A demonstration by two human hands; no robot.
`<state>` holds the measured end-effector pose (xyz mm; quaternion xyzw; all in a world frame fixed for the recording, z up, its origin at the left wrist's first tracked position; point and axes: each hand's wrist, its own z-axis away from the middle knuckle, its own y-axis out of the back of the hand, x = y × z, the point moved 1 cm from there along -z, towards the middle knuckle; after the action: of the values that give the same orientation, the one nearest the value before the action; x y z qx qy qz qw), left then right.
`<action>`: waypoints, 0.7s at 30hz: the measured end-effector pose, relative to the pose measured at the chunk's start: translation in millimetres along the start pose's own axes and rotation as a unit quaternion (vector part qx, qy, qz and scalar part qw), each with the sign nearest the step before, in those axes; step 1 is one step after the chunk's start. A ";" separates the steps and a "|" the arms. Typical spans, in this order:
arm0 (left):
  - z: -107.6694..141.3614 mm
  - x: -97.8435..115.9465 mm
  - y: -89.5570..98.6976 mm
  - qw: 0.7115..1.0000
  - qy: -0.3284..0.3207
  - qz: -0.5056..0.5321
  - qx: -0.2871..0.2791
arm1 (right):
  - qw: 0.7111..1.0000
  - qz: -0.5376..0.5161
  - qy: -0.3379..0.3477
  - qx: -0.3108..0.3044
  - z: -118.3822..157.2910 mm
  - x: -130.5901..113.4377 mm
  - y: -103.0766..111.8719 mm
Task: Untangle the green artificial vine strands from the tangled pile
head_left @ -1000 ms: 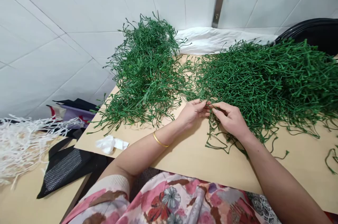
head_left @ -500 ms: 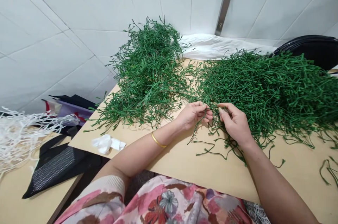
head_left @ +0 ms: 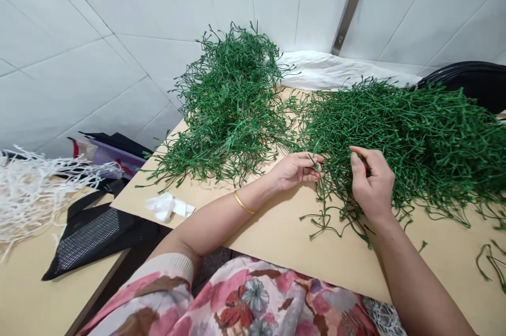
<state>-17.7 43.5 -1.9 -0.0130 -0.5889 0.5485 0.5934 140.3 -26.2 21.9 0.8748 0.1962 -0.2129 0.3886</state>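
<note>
My left hand (head_left: 298,171) is pinched shut on a thin green cord (head_left: 324,201), which hangs down from its fingertips to the table. To its right, my right hand (head_left: 371,180) has thumb and forefinger pressed together in front of the right pile of green cords (head_left: 395,130); whether anything is between them I cannot make out. A second heap of green cords (head_left: 237,98), knotted at the ends, lies beyond my left arm. A few loose cords (head_left: 342,228) rest on the tabletop below my hands.
The light wooden table (head_left: 276,241) stands against a tiled wall. A crumpled white tissue (head_left: 162,205) lies near its left edge. White cords (head_left: 31,199) and a black mesh piece (head_left: 93,241) are on a lower surface at left. Something black and rounded (head_left: 470,80) sits at back right.
My right hand has moved right, away from the left hand. The cord in my left hand now hangs straighter. The whole view has shifted slightly.
</note>
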 end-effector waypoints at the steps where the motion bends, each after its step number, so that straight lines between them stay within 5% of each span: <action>1: -0.1 0.1 0.4 1.000 -0.004 -0.006 0.002 | 0.999 0.035 0.011 -0.012 -1.6 0.0 3.3; 5: 0.0 0.1 1.0 0.999 -0.011 -0.030 0.013 | 0.972 0.227 0.054 -0.004 -7.5 1.4 17.1; 8: 0.6 -0.4 0.3 0.998 -0.015 -0.049 0.022 | 0.969 0.239 0.068 0.012 -9.1 -2.8 22.2; 13: 4.6 -1.3 -3.7 0.997 -0.036 -0.067 -0.009 | 0.997 0.015 0.019 -0.076 -9.3 -16.8 11.5; 18: 8.6 -1.4 -6.7 0.994 -0.047 -0.079 -0.064 | 0.942 -0.219 -0.138 -0.214 -10.6 -15.9 -8.6; 21: 8.1 -3.1 -6.9 0.994 -0.027 -0.070 -0.077 | 0.936 -0.219 -0.151 -0.230 -11.1 -14.7 -14.0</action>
<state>-18.2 33.6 3.0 -0.0022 -0.6445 0.4587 0.6118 123.4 -11.6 28.1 0.6542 0.3654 -0.3717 0.5480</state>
